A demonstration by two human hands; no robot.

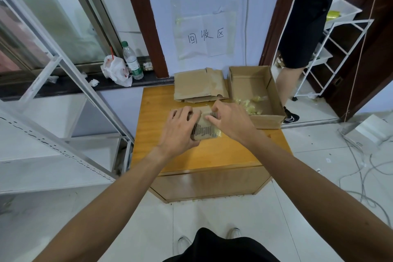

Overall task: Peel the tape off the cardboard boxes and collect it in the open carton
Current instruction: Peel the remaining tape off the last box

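A small flattened cardboard piece (204, 128) with torn, striped patches lies on the wooden table (212, 155). My left hand (180, 132) presses down on its left side, fingers curled over it. My right hand (228, 119) pinches at its upper right edge, where a bit of clear tape (219, 134) shows at the lower right corner. The open carton (274, 100) stands at the table's back right with crumpled yellowish tape (251, 104) inside. A stack of flattened cardboard boxes (200, 85) lies behind my hands.
A person in dark shorts (302, 27) stands right of the carton in a doorway. A water bottle (131, 60) and a plastic bag (116, 70) sit on the window ledge at left. White metal racks stand left and right; cables trail over the floor at right.
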